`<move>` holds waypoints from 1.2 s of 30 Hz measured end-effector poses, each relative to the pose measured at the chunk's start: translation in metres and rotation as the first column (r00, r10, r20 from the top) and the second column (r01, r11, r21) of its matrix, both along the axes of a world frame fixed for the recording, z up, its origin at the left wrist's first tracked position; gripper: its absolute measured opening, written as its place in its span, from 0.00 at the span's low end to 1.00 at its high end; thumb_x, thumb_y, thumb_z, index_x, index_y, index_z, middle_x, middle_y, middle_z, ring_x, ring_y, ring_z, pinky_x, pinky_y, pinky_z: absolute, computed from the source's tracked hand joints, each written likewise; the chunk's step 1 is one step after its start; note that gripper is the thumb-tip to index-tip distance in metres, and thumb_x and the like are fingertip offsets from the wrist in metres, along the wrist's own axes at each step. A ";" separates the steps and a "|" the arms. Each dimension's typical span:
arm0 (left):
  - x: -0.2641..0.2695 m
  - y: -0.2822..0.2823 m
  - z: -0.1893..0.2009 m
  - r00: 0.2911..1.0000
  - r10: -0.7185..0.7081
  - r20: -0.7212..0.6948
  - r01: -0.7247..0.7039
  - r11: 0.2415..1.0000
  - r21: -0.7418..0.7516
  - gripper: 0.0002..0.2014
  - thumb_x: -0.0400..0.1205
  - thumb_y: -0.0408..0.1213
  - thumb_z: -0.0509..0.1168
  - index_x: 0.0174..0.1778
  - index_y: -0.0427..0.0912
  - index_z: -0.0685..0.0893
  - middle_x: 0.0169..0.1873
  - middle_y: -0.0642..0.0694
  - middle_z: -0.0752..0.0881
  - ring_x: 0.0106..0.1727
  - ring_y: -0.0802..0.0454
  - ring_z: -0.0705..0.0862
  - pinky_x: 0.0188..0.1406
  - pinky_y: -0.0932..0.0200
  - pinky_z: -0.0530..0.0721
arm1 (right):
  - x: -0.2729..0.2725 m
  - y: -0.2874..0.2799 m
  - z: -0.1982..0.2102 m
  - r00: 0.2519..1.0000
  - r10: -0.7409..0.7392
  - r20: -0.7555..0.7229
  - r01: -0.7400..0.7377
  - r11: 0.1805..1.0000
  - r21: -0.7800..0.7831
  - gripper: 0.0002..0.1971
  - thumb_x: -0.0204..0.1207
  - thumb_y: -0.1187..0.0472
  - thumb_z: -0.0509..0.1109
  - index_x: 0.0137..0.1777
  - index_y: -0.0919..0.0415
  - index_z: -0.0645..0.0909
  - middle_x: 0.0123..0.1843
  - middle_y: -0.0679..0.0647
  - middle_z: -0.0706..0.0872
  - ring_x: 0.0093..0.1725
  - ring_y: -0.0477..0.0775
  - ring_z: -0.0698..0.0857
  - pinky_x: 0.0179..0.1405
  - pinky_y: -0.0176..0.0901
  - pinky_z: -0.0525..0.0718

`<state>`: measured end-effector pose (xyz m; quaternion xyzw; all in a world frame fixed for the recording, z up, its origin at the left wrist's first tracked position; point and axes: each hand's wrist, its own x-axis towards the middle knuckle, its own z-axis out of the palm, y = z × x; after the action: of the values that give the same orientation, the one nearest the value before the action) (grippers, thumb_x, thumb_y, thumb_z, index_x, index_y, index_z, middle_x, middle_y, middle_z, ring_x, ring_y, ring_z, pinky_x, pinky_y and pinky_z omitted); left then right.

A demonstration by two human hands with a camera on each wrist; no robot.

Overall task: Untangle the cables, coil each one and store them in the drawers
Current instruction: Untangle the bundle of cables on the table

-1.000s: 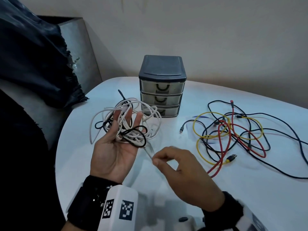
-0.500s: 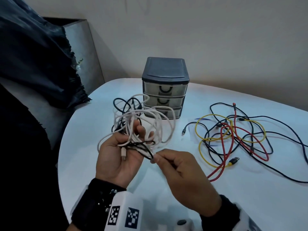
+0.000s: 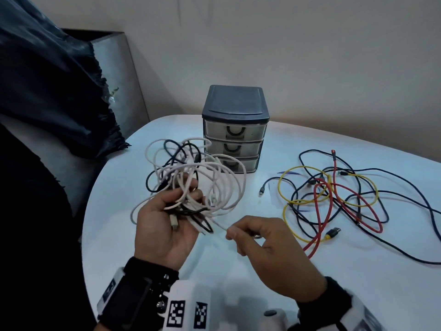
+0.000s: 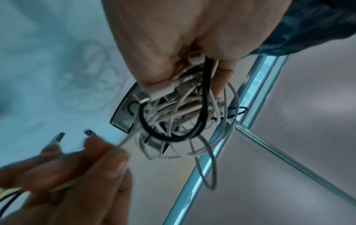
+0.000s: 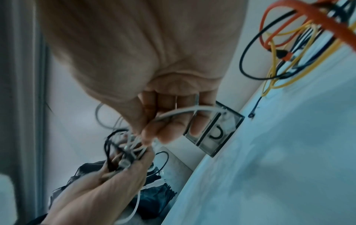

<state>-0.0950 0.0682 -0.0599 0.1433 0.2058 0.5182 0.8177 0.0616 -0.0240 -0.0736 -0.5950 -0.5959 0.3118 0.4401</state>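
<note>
My left hand [image 3: 171, 218] is raised above the white table [image 3: 358, 271], its fingers curled round a tangle of white and black cables [image 3: 191, 177] whose loops stand up in front of the drawer unit. The same bundle [image 4: 173, 109] fills the left wrist view. My right hand [image 3: 257, 240] pinches one white cable [image 3: 220, 226] that runs taut out of the tangle. In the right wrist view that white cable [image 5: 185, 111] crosses my fingers. The small grey drawer unit [image 3: 235, 130] stands at the back with its three drawers closed.
A second tangle of red, yellow and dark blue cables [image 3: 334, 199] lies spread on the table to the right. A dark cloth [image 3: 47, 91] drapes over a grey chair at the left. A pale wall stands behind the table.
My left hand has closed its fingers round the tangle and lifted it. My right hand has drawn a white cable out of it to the right.
</note>
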 end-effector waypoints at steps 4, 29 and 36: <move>0.015 -0.008 -0.002 0.988 -0.014 -0.154 0.020 0.999 0.037 0.11 0.79 0.38 0.64 0.53 0.39 0.85 0.39 0.44 0.89 0.37 0.52 0.87 0.36 0.59 0.88 | -0.013 0.003 -0.005 0.992 -0.094 -0.085 0.102 0.991 0.091 0.11 0.79 0.56 0.67 0.36 0.56 0.85 0.25 0.48 0.81 0.28 0.44 0.79 0.33 0.40 0.79; 0.018 -0.015 -0.013 0.837 0.188 -0.513 0.036 0.918 0.396 0.07 0.80 0.41 0.69 0.46 0.52 0.93 0.37 0.44 0.91 0.40 0.50 0.89 0.41 0.52 0.80 | 0.007 0.005 0.006 0.998 -0.048 0.033 0.048 0.999 0.000 0.09 0.80 0.59 0.72 0.40 0.53 0.91 0.37 0.38 0.91 0.41 0.38 0.88 0.44 0.26 0.79; 0.015 -0.017 -0.011 0.689 0.317 -0.652 0.162 0.809 0.565 0.09 0.84 0.31 0.63 0.44 0.41 0.88 0.31 0.50 0.91 0.32 0.65 0.86 0.27 0.77 0.75 | 0.034 0.000 0.023 0.949 -0.314 0.008 0.312 0.947 0.076 0.10 0.77 0.63 0.73 0.37 0.51 0.89 0.33 0.43 0.91 0.36 0.42 0.89 0.38 0.35 0.86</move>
<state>-0.0804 0.0513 -0.0709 0.5681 0.3467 0.4924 0.5609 0.0952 -0.0237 -0.0504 -0.6684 -0.5092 0.2101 0.4997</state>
